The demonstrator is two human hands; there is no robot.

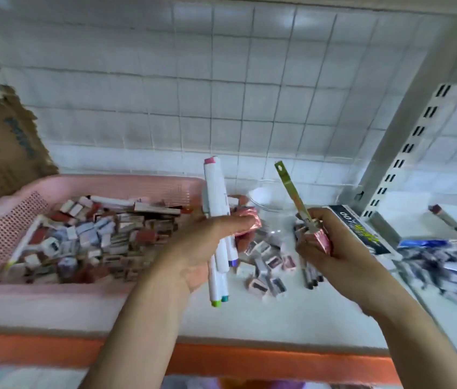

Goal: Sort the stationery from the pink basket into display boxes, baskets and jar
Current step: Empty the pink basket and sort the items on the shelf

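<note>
Risk first. Overloaded left hand (193, 248), clamped on a bundle of white markers (217, 220) plus a pink wrapped eraser (245, 224) pinned under the thumb. Markers fanned loosely, tips down at 6 o'clock; likely to slide out if the thumb eases to release the eraser. Same worry at the right hand (331, 242): closed round a second pink eraser (321, 240), a green-carded blade strip (291, 189) poking up at 11 o'clock, and a few dark-tipped pens (310, 276) hanging at 6 o'clock. Mixed kinds in one fist, so probable mis-sort or drop when letting go of one.

Surroundings, big to small:
- Tiled wall at 12 o'clock; slotted shelf upright (407, 153) at 2 o'clock.
- White shelf (277, 318) underneath, orange edge at 6 o'clock.
- Pink basket (86, 186) at 9 o'clock, well filled with small sharpeners and boxes; sorting judged far from done.
- Torn cardboard (2, 147) at 10 o'clock.
- Black display box (362, 234) at 3 o'clock, touching the right knuckles; crowding any drop there.
- Clear jar (266, 203) at 1 o'clock, behind both hands, partly hidden.
- Loose sharpeners (266, 265) between the hands, obstructing a clean set-down.
</note>
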